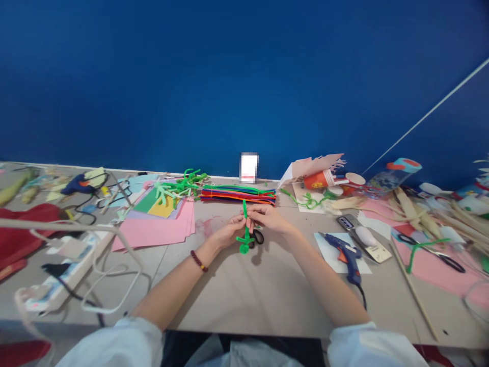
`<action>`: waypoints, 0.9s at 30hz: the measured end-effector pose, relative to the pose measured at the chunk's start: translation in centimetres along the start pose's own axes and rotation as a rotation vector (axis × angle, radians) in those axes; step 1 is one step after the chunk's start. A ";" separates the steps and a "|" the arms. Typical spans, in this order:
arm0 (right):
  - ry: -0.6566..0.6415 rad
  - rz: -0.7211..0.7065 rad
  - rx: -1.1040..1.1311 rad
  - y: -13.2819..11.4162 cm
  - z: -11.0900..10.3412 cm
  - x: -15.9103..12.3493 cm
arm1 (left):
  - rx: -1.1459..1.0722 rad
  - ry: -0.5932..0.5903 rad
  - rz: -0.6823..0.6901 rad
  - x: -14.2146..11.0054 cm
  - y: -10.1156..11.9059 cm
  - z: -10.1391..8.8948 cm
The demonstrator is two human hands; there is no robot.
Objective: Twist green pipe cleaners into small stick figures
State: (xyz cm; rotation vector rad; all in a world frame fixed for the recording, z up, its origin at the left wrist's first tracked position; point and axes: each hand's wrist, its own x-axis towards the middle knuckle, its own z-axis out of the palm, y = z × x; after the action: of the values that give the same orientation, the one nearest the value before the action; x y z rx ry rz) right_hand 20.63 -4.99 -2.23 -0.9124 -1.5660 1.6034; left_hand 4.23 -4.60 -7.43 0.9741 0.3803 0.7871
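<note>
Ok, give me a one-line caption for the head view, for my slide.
The left hand and right hand hold a green pipe cleaner near black-handled scissors on a cluttered craft table.

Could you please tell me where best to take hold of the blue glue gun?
Take the glue gun's handle from the near side with the right hand: it lies pointing toward the person, with the nozzle aimed away.

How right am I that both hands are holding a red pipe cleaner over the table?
The colour is wrong: the pipe cleaner is green, not red. The head view shows it, held by the left hand and the right hand over the table.
</note>
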 end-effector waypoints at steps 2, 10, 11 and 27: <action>-0.070 0.038 0.019 -0.2 -0.2 -0.2 | -0.025 -0.037 -0.014 -0.1 -0.1 -0.1; 0.316 -0.084 -0.217 0.0 -0.5 0.1 | -0.116 0.188 -0.069 0.9 0.1 -1.4; 0.380 -0.145 -0.323 0.0 -0.5 0.1 | -0.119 0.233 -0.053 1.1 0.3 -1.5; 0.466 -0.213 -0.648 -0.1 0.7 0.1 | 0.292 0.349 0.117 0.8 0.1 0.0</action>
State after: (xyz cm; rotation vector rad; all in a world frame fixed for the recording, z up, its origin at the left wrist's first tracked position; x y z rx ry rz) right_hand 20.04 -5.27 -2.13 -1.2868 -1.7757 0.6552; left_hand 4.76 -3.97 -7.31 1.1395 0.7621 1.0317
